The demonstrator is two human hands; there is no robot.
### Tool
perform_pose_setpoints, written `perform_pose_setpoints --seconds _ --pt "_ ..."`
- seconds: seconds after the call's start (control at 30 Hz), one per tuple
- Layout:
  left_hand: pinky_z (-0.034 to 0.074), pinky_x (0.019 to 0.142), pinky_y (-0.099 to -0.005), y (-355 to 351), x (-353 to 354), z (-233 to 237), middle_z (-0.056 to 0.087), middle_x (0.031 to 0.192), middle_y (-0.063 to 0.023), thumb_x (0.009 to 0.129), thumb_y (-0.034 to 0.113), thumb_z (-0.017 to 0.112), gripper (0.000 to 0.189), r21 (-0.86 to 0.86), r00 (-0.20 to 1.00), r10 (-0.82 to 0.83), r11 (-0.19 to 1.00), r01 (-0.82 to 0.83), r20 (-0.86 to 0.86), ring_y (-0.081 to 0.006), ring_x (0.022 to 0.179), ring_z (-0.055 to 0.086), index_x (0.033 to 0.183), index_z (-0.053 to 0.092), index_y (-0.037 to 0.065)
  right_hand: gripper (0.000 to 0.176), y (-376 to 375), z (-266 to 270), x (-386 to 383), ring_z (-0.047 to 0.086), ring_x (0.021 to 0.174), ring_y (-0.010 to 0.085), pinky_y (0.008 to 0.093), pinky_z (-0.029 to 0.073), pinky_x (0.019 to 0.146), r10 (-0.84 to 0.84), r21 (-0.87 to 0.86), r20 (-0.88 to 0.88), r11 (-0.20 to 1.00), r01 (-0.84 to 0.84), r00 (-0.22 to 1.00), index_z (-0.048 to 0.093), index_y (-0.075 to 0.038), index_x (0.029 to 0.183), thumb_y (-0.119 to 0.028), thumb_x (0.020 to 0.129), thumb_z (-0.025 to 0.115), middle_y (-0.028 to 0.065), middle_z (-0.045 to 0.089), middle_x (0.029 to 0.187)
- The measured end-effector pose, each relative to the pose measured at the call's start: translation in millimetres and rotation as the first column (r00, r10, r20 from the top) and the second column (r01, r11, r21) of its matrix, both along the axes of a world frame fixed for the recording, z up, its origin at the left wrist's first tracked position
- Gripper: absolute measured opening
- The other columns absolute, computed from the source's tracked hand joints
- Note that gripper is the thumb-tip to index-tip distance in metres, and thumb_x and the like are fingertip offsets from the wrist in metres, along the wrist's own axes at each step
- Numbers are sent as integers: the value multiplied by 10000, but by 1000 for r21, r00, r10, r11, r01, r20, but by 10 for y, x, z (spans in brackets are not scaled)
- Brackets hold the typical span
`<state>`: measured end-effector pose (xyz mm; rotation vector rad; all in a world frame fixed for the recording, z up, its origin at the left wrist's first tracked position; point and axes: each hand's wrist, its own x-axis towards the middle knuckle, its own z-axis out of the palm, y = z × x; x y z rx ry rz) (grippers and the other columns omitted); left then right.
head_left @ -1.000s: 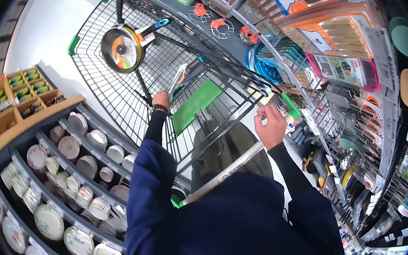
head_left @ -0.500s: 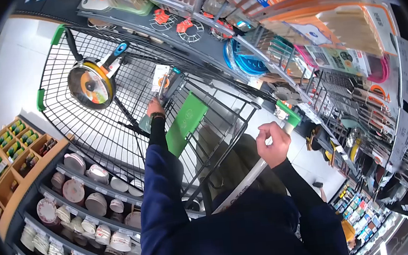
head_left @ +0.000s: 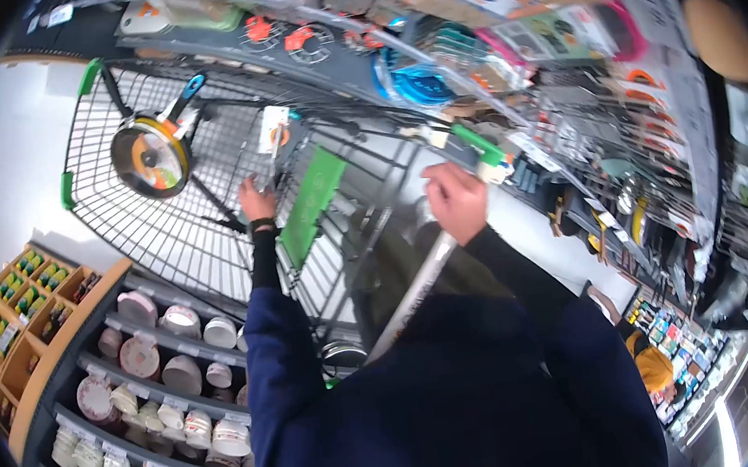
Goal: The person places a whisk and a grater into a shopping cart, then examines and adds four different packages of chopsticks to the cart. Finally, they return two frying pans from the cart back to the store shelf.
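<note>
My left hand [head_left: 256, 200] reaches into the wire shopping cart [head_left: 206, 269], its slightly blurred fingers apart. Just beyond the fingertips lies a slim metal utensil with a white and orange card [head_left: 274, 130]. A frying pan [head_left: 151, 158] with a black and blue handle rests at the cart's far left. The green panel [head_left: 314, 205] of the cart is right of my left hand. My right hand [head_left: 457, 204] is curled over the pale cart handle [head_left: 416, 294], near its green end.
Shelves of bowls and plates [head_left: 182, 375] stand at the lower left beside a wooden compartment rack [head_left: 17, 313]. Kitchen tools hang on the right-hand shelving [head_left: 645, 149]. A person in yellow [head_left: 652, 363] is at the lower right.
The view has shifted, so the cart, the pan and both hands sit further left in the picture. My right hand also appears higher. The person in yellow shows more fully.
</note>
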<state>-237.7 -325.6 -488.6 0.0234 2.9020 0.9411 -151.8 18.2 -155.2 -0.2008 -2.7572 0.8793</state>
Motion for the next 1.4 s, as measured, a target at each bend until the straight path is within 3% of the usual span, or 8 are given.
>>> perform_pose_setpoints --seconds 0.17,0.27,0.4,0.47,0.53,0.57,0.87,1.4 --pt "445 916 -448 190 223 910 624 1063 -175 791 54 692 354 245 995 -103 965 97 12 -369 1030 567 1136 614 38 62 -97 143 98 618 558 246 362 501 504 27 60 -24 998 -26 999 609 -157 798 -100 786 629 18 588 712" --pt "501 860 -331 372 454 1467 662 1081 -118 900 53 623 251 540 971 -114 841 -19 210 -212 968 637 1146 614 8 28 -173 196 210 624 585 254 376 506 534 54 57 -11 997 -53 998 601 -136 804 -110 806 613 20 593 718" --pt "491 874 -301 661 790 2270 649 1148 -115 967 132 587 303 611 921 -233 792 -8 314 -172 1047 603 1237 574 -6 23 -174 274 368 625 615 262 397 503 552 142 -48 -115 988 -149 983 605 -121 805 -103 815 596 23 576 694" --pt "480 898 -303 766 947 2480 641 1171 -128 978 142 571 310 621 933 -230 784 9 277 -182 1060 599 1241 569 -22 44 -41 314 439 619 683 240 371 507 609 176 -51 -155 981 -186 972 614 -126 808 -85 791 607 13 574 715" --pt "469 918 -303 816 1080 2641 638 1186 -137 983 154 563 325 608 937 -203 794 -12 284 -191 1066 599 1248 566 -33 78 160 361 514 598 797 239 359 499 731 217 148 -254 972 -184 943 615 -117 809 -66 752 629 21 572 767" --pt "472 916 -310 827 1156 2745 637 1179 -139 987 167 558 331 584 940 -182 811 -23 289 -196 1056 601 1246 568 -39 107 273 360 513 560 902 244 385 454 869 201 129 -264 977 -172 943 613 -107 799 -40 719 632 36 555 803" --pt "471 916 -309 839 1511 2979 628 1184 -107 948 217 636 376 671 895 -121 706 -226 429 -172 1066 601 1244 572 -6 25 391 225 538 543 875 207 454 342 1020 251 151 -223 964 -221 942 588 -135 742 -120 728 602 4 538 770" --pt "456 940 -322 835 1159 3148 662 1113 -106 911 239 632 330 591 978 -170 804 67 121 -195 1058 614 1162 633 24 89 318 154 -139 556 835 206 447 332 960 375 231 -149 913 -337 915 586 -153 726 -161 806 548 3 562 728"
